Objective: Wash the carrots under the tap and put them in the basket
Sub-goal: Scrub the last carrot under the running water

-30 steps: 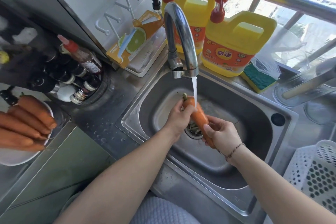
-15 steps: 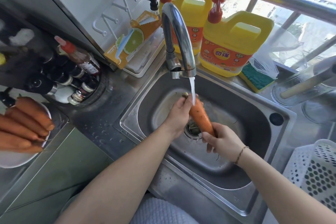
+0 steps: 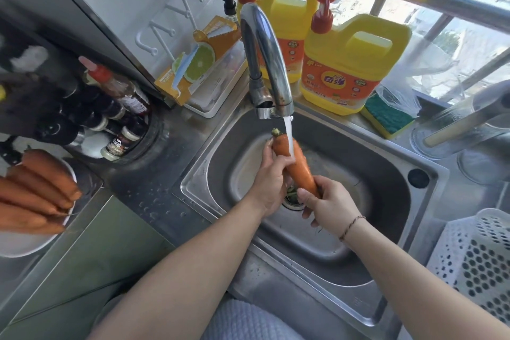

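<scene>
Daylight came in hard through the window (image 3: 430,19), which we saw blown out to near white. Left of the window, the steel tap (image 3: 265,63) carried bright glare, and the far-left corner lay dim and soft. Straight lines bowed toward the edges, as a wide lens gives.

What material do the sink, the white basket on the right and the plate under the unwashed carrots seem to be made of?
Sink: most likely stainless steel, brushed grey, with dull reflections and water drops on its rim.
Basket: apparently moulded plastic, matte white, with regular round holes in its walls.
Plate: smooth, glossy white; ceramic or melamine, the view cannot settle which.
</scene>
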The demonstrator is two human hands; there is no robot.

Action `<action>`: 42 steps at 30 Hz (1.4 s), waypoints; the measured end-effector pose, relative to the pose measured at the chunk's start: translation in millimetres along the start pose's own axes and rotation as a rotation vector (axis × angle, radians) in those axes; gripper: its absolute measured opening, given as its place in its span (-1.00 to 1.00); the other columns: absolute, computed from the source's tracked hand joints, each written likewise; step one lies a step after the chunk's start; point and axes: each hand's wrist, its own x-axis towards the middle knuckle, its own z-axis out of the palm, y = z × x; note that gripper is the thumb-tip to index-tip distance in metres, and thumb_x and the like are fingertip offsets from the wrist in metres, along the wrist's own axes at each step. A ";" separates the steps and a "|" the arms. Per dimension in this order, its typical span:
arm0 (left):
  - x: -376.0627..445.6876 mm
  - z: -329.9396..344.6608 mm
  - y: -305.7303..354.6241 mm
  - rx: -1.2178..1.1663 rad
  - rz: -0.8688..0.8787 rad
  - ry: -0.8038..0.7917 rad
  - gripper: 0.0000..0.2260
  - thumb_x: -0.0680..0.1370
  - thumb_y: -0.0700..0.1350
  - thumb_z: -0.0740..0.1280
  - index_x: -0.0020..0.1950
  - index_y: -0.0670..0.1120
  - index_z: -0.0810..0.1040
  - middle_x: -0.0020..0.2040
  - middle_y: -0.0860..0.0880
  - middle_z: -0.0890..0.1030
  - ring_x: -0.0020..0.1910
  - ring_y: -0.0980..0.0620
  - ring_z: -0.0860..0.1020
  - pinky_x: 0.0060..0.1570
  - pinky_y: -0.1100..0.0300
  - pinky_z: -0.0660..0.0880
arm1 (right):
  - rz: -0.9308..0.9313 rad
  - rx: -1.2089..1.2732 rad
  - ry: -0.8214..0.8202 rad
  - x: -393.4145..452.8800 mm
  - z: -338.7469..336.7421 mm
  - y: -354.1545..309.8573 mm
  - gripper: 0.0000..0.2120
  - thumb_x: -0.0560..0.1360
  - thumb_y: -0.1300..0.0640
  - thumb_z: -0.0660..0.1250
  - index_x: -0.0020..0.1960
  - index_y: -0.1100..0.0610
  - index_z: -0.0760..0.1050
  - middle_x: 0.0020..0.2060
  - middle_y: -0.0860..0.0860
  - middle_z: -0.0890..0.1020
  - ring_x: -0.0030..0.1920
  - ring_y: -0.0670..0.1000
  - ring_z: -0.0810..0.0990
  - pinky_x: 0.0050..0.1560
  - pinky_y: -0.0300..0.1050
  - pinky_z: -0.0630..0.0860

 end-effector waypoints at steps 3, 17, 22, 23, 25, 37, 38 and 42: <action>0.1 1.6 -1.2 -0.056 -0.003 0.050 -0.65 0.58 -0.16 0.17 0.37 -0.01 0.35 0.13 -0.20 0.54 0.00 -0.04 0.59 0.02 0.09 0.54 | -0.006 -0.059 0.016 1.1 1.8 -0.2 -0.95 0.56 0.13 0.36 0.00 0.10 0.53 -0.33 0.10 0.64 -0.43 -0.06 0.61 -0.35 0.01 0.63; 1.8 -1.9 2.6 0.124 0.082 0.075 -0.77 0.57 -0.21 0.24 0.18 0.05 0.45 -0.03 -0.02 0.57 -0.05 0.05 0.55 -0.16 0.29 0.53 | 0.014 0.032 -0.050 -3.4 2.2 2.9 -0.97 0.57 0.18 0.35 -0.01 0.12 0.53 -0.22 0.17 0.67 -0.37 0.01 0.65 -0.45 -0.09 0.56; -1.7 -9.0 1.7 0.174 0.047 -0.033 -0.54 0.46 -0.29 0.37 0.30 0.02 0.36 0.02 -0.03 0.57 -0.03 0.08 0.58 -0.07 0.24 0.54 | 0.034 0.036 -0.053 -0.7 1.7 4.0 -0.97 0.56 0.18 0.36 0.00 0.10 0.53 -0.20 0.17 0.68 -0.36 0.01 0.64 -0.46 -0.12 0.54; -2.3 -9.8 1.8 0.185 0.044 -0.049 -0.46 0.39 -0.29 0.38 0.31 0.01 0.34 0.01 -0.03 0.57 -0.04 0.08 0.58 -0.05 0.21 0.54 | 0.035 0.037 -0.058 -0.7 1.3 4.3 -0.96 0.56 0.18 0.36 0.01 0.11 0.53 -0.20 0.15 0.67 -0.37 0.00 0.64 -0.47 -0.12 0.53; -2.3 -7.9 4.5 0.188 0.038 0.011 -0.48 0.36 -0.25 0.34 0.30 -0.01 0.38 -0.05 -0.02 0.57 -0.12 0.11 0.58 -0.08 0.23 0.54 | 0.038 0.049 -0.070 -1.8 1.0 3.6 -0.96 0.57 0.18 0.36 0.02 0.12 0.53 -0.19 0.14 0.67 -0.37 0.00 0.64 -0.47 -0.13 0.54; -0.9 -5.3 9.0 0.166 -0.014 0.147 -0.70 0.55 -0.04 0.21 0.26 -0.06 0.48 0.20 -0.32 0.58 0.06 -0.13 0.60 -0.18 0.18 0.59 | -0.032 -0.004 -0.054 -2.8 2.0 10.5 -0.92 0.55 0.14 0.38 0.03 0.11 0.54 -0.23 0.17 0.69 -0.30 0.11 0.70 -0.34 0.00 0.59; -1.0 -5.3 9.4 0.173 -0.032 0.147 -0.64 0.50 0.01 0.21 0.26 -0.06 0.48 0.22 -0.33 0.58 0.08 -0.15 0.60 -0.16 0.14 0.59 | -0.043 -0.010 -0.046 -2.9 2.6 12.9 -0.92 0.55 0.13 0.39 0.02 0.10 0.54 -0.25 0.18 0.69 -0.30 0.14 0.70 -0.32 0.03 0.60; -2.5 -7.2 11.9 0.178 -0.088 0.109 -0.60 0.46 0.11 0.19 0.20 -0.04 0.50 0.22 -0.34 0.58 0.06 -0.16 0.63 0.04 -0.07 0.53 | -0.028 0.096 -0.118 -4.1 -5.3 23.6 -0.92 0.56 0.21 0.38 0.05 0.15 0.54 -0.20 0.17 0.67 -0.32 0.12 0.67 -0.40 -0.06 0.57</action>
